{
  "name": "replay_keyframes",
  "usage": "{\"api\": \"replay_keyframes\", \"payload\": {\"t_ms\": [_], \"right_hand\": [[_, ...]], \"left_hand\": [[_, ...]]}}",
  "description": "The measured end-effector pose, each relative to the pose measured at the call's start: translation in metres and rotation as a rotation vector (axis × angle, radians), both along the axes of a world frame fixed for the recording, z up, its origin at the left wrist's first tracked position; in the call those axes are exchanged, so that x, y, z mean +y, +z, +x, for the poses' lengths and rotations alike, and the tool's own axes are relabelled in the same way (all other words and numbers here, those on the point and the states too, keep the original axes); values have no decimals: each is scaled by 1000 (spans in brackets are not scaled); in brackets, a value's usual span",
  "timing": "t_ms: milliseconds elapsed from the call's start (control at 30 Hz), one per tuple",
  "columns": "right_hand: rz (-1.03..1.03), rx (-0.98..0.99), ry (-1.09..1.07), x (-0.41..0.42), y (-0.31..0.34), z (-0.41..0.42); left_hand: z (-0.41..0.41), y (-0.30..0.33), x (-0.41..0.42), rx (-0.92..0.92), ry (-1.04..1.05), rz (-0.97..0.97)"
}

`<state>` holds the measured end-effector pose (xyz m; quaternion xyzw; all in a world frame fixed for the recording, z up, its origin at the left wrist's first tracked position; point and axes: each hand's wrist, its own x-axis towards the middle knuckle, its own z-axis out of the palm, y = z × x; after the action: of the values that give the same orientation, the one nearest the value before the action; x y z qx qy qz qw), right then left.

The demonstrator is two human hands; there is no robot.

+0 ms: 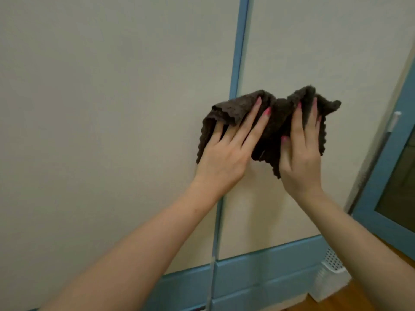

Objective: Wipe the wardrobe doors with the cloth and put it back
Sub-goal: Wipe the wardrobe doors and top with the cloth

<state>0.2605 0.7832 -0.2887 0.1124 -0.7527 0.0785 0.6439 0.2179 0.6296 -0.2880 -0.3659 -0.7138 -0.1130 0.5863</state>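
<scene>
A dark brown, crumpled cloth (pixel 277 118) is pressed against the cream wardrobe doors, right over the blue vertical strip (pixel 239 46) between the left door (pixel 107 108) and the right door (pixel 314 52). My left hand (pixel 226 151) lies flat on the cloth's left part, two fingers tucked under a fold. My right hand (pixel 301 151) holds the cloth's right part, fingers spread over it and thumb on the fabric. Both forearms reach up from the bottom of the view.
A blue plinth (pixel 258 272) runs under the doors. At the right stands a blue-framed glass door (pixel 395 176) with a white handle (pixel 394 121). A white perforated plastic basket (pixel 330 277) sits on the wooden floor (pixel 345 299) at the bottom right.
</scene>
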Motion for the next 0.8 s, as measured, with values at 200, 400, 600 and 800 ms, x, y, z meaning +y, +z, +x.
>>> {"api": "replay_keyframes", "payload": {"t_ms": [200,400,600,800], "right_hand": [[-143,-225,39,11,50,-24],[-250,-226,88,-6,40,-42],[-277,-93,22,-11,45,-43],[-254,34,-190,-16,46,-57]], "left_hand": [[-4,40,22,-122,128,37],[-20,28,14,-101,226,-20],[-19,31,2,-53,180,-45],[-19,39,9,-27,185,-55]]}}
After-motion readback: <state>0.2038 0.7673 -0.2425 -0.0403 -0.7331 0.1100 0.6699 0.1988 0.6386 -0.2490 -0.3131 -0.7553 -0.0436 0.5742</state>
